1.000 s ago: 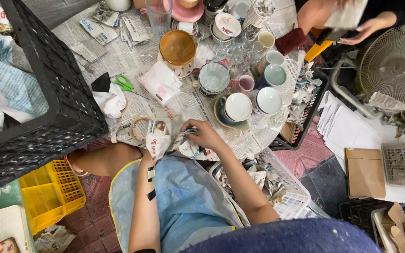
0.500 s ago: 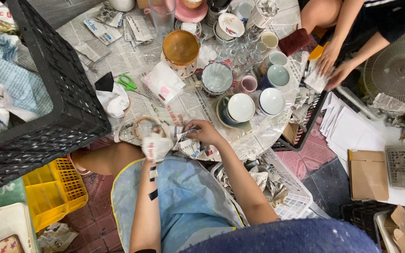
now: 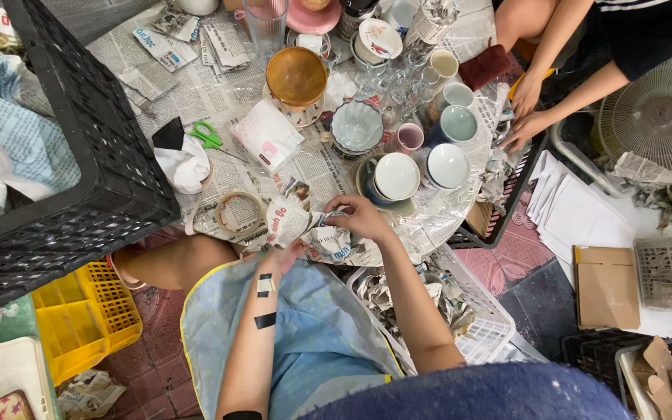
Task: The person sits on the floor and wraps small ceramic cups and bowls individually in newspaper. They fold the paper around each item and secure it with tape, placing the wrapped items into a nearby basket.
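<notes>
I had both hands on a newspaper-wrapped bundle [image 3: 310, 231] at the near edge of the low table [image 3: 196, 101]. My left hand [image 3: 285, 253] cupped it from below, fingers curled up around the paper, while my right hand [image 3: 361, 218] pressed down on top, fingertips bent and pinching a fold of the newsprint — what lay inside the wrapping I could not tell.

Everything else I place from that bundle. Just to its left lay a roll of tape [image 3: 236, 211], and beyond that, farther left and up the table, the green-handled scissors [image 3: 208, 136]. Just above my right hand stood a white bowl [image 3: 396, 176], with a second pale bowl [image 3: 447, 165] beside it. Further up the table sat a brown bowl [image 3: 296, 75] (upside down, it looked).

Far up and right of the bundle, another person's two hands [image 3: 524, 117] rested at the table's edge — well apart from mine. A black crate [image 3: 87, 155] stood to the bundle's left.
</notes>
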